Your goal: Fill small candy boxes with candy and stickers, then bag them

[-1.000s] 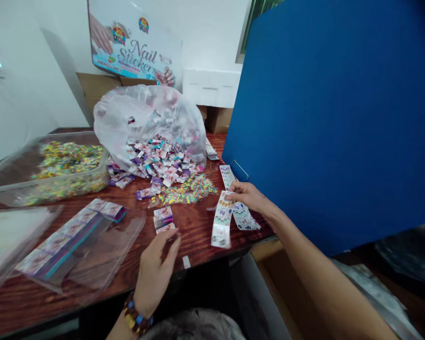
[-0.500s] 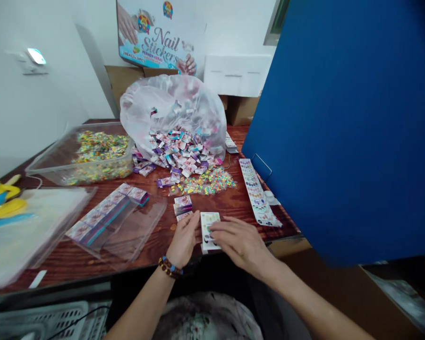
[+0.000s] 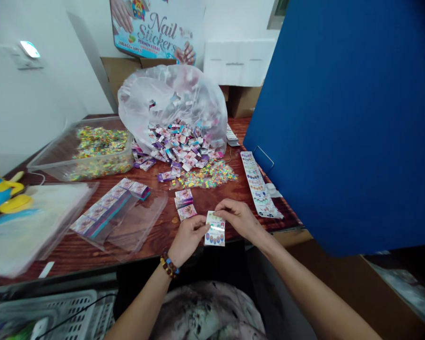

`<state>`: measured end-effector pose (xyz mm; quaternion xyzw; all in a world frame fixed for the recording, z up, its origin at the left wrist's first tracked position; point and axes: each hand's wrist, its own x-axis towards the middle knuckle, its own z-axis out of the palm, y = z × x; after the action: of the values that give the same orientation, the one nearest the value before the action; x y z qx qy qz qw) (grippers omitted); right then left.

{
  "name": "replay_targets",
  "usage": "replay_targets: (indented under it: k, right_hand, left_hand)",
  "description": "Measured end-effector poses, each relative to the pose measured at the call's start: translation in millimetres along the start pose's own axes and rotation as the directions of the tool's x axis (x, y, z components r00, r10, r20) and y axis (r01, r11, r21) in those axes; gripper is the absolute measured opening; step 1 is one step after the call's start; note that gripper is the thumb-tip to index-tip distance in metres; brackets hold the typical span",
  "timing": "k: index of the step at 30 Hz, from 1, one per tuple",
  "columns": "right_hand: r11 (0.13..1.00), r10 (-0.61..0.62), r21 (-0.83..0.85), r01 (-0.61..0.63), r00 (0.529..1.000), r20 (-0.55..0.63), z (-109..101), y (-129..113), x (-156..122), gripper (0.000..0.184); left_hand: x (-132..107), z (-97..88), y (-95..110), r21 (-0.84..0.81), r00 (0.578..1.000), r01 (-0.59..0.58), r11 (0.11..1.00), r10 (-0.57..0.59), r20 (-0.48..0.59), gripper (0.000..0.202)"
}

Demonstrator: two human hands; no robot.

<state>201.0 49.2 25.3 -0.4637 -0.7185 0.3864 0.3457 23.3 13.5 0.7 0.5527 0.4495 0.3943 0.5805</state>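
A small white sheet of nail stickers (image 3: 215, 233) is held up at the table's front edge, with rows of coloured oval designs on it. My left hand (image 3: 187, 237) pinches its left side between thumb and fingers. The fingers of my right hand (image 3: 239, 218) are closed on its upper edge. Just beyond my left hand lie a few little printed boxes (image 3: 185, 204). To the right, a long strip of sticker sheets (image 3: 258, 186) rests on the table. Farther back, small wrapped candies (image 3: 208, 175) are heaped on the wood.
A clear plastic bag (image 3: 173, 94) spills many small boxes at the back. On the left are a clear tub of candies (image 3: 81, 167), a plastic pouch (image 3: 138, 226) with a row of boxes, and stacked plastic bags (image 3: 53, 208). A blue panel (image 3: 340, 127) stands along the right.
The sticker sheet has been lifted and its face now shows more. My right hand has gone from lying over it to pinching its top edge; my left hand now grips its side.
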Motion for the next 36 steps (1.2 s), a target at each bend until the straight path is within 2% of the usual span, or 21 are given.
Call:
replay_targets:
  k: [3, 8, 10, 12, 14, 17, 19, 21, 24, 26, 29, 31, 33, 36]
  right_hand:
    - [0.99, 0.062, 0.128, -0.064, 0.998, 0.021, -1.0, -1.5, 0.6, 0.013]
    - [0.917, 0.182, 0.324, -0.232, 0.967, 0.179, 2.4, 6.2, -4.3, 0.018]
    - [0.908, 0.2, 0.343, -0.239, 0.969, 0.146, 4.6, 11.6, -5.7, 0.019]
    - [0.932, 0.183, 0.306, -0.196, 0.981, 0.07, 5.0, 14.5, -6.2, 0.018]
    - [0.975, 0.119, 0.188, -0.118, 0.993, 0.005, 3.9, 12.7, -6.8, 0.015]
    - [0.998, -0.042, -0.046, 0.041, 0.999, -0.009, 2.9, 2.1, -11.1, 0.013]
    - [0.988, -0.113, -0.106, 0.114, 0.993, 0.021, 4.3, -5.5, -16.0, 0.015]
    - [0.994, -0.09, -0.058, 0.094, 0.993, 0.073, 7.3, -9.4, -20.2, 0.016]
    - [0.996, 0.043, 0.074, -0.055, 0.987, 0.155, 13.2, -5.5, -22.2, 0.014]
    - [0.992, 0.09, 0.083, -0.099, 0.99, 0.107, 17.3, 1.1, -21.3, 0.014]
    - [0.995, 0.092, 0.048, -0.091, 0.996, -0.017, 22.6, 10.9, -19.8, 0.014]
    - [0.986, 0.132, 0.1, -0.136, 0.99, 0.041, 25.1, 15.3, -19.5, 0.016]
    - [0.974, 0.166, 0.141, -0.179, 0.981, 0.1, 26.3, 17.5, -19.6, 0.019]
    - [0.986, 0.14, 0.085, -0.142, 0.99, 0.033, 26.7, 17.8, -19.0, 0.023]
  left_hand:
    - [1.2, -1.3, -4.9, 0.02, 0.999, 0.01, 1.0, -0.009, -0.053, 0.02]
    - [1.0, 1.8, -11.6, 0.012, 0.987, -0.02, 1.0, 0.021, -0.159, 0.02]
    - [-0.4, 2.4, -12.8, 0.001, 0.987, -0.025, 1.0, 0.025, -0.158, 0.02]
    - [-1.7, 2.3, -12.4, -0.046, 0.995, -0.014, 0.999, 0.01, -0.102, 0.02]
    - [-2.3, 2.1, -11.5, -0.092, 0.998, 0.018, 0.996, -0.024, -0.063, 0.019]
    - [-2.0, 2.3, -11.8, -0.099, 0.988, 0.083, 0.992, -0.095, -0.12, 0.017]
    - [-1.6, 2.3, -13.9, -0.108, 0.978, 0.105, 0.989, -0.123, -0.171, 0.016]
    - [-1.6, 2.4, -16.6, -0.132, 0.972, 0.091, 0.987, -0.117, -0.204, 0.015]
    - [-2.2, 2.7, -19.6, -0.129, 0.968, 0.03, 0.991, -0.061, -0.242, 0.015]
    - [-3.0, 3.0, -20.4, -0.11, 0.969, 0.004, 0.994, -0.031, -0.246, 0.015]
    - [-4.8, 3.2, -19.8, -0.082, 0.968, -0.036, 0.996, 0.014, -0.249, 0.014]
    - [-6.4, 3.6, -18.1, -0.079, 0.966, -0.062, 0.995, 0.04, -0.256, 0.015]
    - [-7.9, 4.6, -15.4, -0.146, 0.966, -0.058, 0.988, 0.019, -0.259, 0.02]
    - [-8.5, 6.4, -11.8, -0.307, 0.967, 0.013, 0.952, -0.09, -0.24, 0.036]
